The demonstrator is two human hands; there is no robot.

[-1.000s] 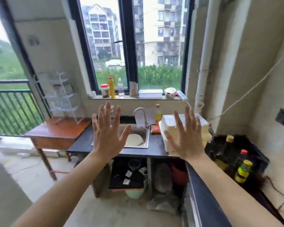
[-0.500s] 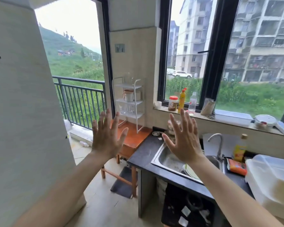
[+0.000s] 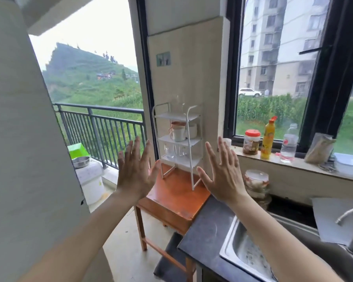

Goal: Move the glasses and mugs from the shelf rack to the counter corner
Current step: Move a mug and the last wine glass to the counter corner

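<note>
- Head view, step: looks like the approach, nothing picked up yet. Both arms are raised toward the white shelf rack (image 3: 177, 143), which stands on the wooden side table (image 3: 175, 198) against the wall, just left of the dark counter (image 3: 208, 231).
- Head view, task items: mugs (image 3: 178, 132) sit on the rack's middle tier (at least two, white w/ a pinkish rim on the front one). Clear glasses (image 3: 174, 151) are on the tier below; count hard to tell, they're see-through. Something clear on the top tier too, can't tell what.
- Head view, left hand (image 3: 136, 171): palm forward, fingers spread wide, holding and touching nothing, left of the rack and short of it.
- Head view, right hand (image 3: 222, 176): same pose, fingers splayed, empty, right of the rack, above the table/counter edge.
- Next move, my guess: close in on one tier and wrap a hand round a mug or glass. Glasses stand close together under a low shelf, so lift out sideways w/ care.
- Counter near the sink (image 3: 253, 251) has bare room; a jar (image 3: 256, 180) stands at the back corner.
</note>
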